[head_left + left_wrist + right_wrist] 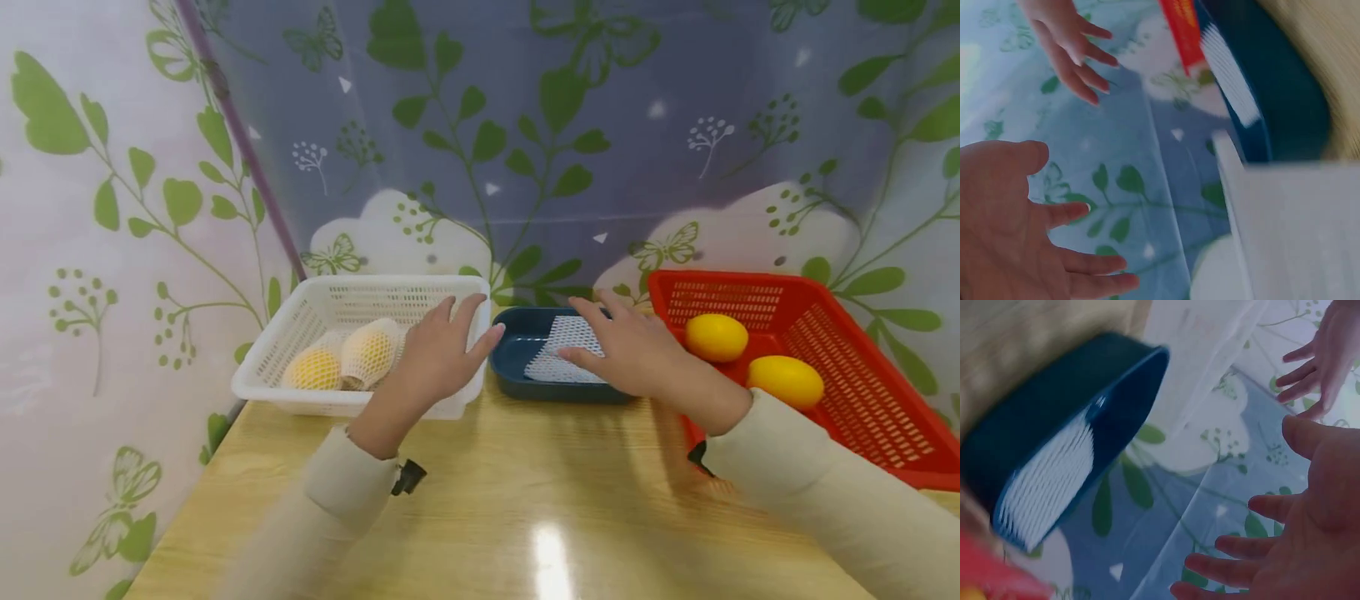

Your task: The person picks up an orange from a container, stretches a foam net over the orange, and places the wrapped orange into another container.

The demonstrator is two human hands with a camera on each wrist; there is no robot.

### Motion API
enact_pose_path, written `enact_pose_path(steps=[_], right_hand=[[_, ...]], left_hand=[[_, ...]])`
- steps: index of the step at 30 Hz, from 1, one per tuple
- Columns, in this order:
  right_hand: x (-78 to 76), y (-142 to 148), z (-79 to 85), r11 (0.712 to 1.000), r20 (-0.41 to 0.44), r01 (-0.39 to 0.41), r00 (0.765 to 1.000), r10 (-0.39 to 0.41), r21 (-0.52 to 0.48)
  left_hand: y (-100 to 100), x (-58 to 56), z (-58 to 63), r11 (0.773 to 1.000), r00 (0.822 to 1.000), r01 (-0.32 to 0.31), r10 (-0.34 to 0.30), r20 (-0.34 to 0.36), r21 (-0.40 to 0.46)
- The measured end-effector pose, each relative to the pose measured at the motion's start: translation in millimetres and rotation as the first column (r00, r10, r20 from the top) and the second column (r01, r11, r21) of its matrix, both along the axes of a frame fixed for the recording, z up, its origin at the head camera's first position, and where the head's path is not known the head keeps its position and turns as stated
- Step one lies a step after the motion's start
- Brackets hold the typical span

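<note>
My left hand (437,354) hovers over the right side of a white plastic basket (258,385), fingers spread and holding nothing. Inside that basket lie two yellow fruits in white foam nets, one at the left (315,369) and one beside it (369,353). Above the right part of a dark blue tray (517,385) is my right hand (633,348), also spread, with nothing in its grasp. A flat white foam net (558,354) lies in the tray, partly hidden by this hand. Both palms appear bare in the wrist views.
At the right stands a red plastic basket (862,333) holding two yellow oval fruits, one farther back (716,337) and one nearer (785,382). All three containers sit on a light wooden table (480,500). Behind them hangs a leaf-patterned curtain (480,167).
</note>
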State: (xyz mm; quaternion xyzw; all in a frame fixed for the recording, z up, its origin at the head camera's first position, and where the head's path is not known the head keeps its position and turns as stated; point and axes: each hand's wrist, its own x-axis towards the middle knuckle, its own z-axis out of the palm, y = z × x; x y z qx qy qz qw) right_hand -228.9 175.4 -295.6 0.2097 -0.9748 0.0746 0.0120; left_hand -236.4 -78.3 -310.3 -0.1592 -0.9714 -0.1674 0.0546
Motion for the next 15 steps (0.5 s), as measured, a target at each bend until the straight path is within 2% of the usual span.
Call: enact_pose_path(steps=[4, 7, 10, 15], right_hand=[[0.8, 24.0, 13.3, 0.997, -0.007, 0.046, 0.999, -0.046, 0.064], [-2.7, 43.9, 18.9, 0.992, -0.002, 0.095, 0.995, -0.095, 0.083], [-11.6, 68.9, 19.2, 0.984, 0.014, 0.153, 0.988, -0.155, 0.092], [-34.3, 112.6, 12.4, 0.966, 0.125, 0.257, 0.957, -0.26, 0.042]], left_hand=[[24.8, 15.4, 3.4, 0.997, 0.998, 0.058, -0.059, 0.018, 0.047], [45.3, 25.5, 5.8, 0.993, 0.994, 0.108, -0.11, 0.023, 0.051], [65.9, 33.8, 5.4, 0.987, 0.988, 0.151, -0.153, 0.033, 0.047], [98.5, 42.2, -2.9, 0.981, 0.98, 0.191, -0.193, 0.052, 0.03]])
